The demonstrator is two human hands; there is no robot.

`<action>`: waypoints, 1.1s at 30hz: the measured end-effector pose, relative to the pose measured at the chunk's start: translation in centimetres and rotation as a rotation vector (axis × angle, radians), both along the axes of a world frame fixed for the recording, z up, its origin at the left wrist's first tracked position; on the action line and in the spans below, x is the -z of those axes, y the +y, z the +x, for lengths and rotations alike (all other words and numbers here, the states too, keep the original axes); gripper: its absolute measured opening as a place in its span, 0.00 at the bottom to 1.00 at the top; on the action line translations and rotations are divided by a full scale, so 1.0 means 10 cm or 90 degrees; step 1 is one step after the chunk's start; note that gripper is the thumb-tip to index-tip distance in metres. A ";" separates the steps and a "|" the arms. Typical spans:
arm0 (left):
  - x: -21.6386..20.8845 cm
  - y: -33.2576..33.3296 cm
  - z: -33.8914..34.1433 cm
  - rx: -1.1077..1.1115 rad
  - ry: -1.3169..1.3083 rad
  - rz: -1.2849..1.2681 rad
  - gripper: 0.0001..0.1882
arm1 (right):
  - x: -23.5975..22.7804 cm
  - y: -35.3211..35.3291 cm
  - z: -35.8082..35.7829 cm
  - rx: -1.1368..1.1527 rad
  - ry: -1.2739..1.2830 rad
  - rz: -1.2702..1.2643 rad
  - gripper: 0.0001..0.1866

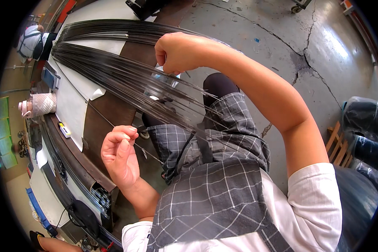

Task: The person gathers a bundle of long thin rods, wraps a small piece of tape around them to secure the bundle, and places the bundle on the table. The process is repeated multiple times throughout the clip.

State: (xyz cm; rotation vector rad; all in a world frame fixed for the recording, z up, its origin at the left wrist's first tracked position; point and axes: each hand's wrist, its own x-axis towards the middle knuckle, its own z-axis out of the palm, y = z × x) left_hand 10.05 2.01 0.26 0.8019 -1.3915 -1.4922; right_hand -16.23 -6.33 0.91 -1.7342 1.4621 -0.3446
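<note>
At the far left of the frame, a pinkish-white roll in clear plastic wrap (44,104) stands above a small yellow-and-white cutter (64,129). Rightward, a dark brown, smooth-looking desk (94,134) carries creased white sheets (71,115), perhaps laid as a protective cover. Across its upper left, two bundles of long, thin, dark glossy strips, an upper bundle (101,28) and a lower bundle (113,77), fan out rightward, the lower one's loose ends overhanging the person's lap. Left of centre, the left grip (119,157) pinches a single slender dark strip (100,112) between thumb and fingertips, seemingly to keep it apart from the rest. At upper centre, the right grip (178,54) curls beside the bundles; whether it holds any strips I cannot tell.
</note>
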 end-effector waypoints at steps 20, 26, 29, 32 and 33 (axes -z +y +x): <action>-0.15 -0.24 -0.71 0.156 -0.052 0.293 0.07 | -0.01 -0.09 -0.07 0.009 -0.183 0.096 0.07; -0.12 -0.49 -0.93 0.213 -0.090 0.397 0.08 | -0.02 -0.11 -0.07 0.042 -0.272 0.117 0.06; -0.11 -0.51 -0.99 0.226 -0.110 0.405 0.08 | 0.00 -0.12 -0.10 0.038 -0.277 0.116 0.07; -0.10 -0.51 -1.03 0.229 -0.122 0.408 0.08 | -0.05 -0.09 -0.11 0.045 -0.275 0.115 0.07; -0.10 -0.51 -1.04 0.229 -0.126 0.408 0.08 | -0.05 -0.09 -0.12 0.045 -0.277 0.117 0.07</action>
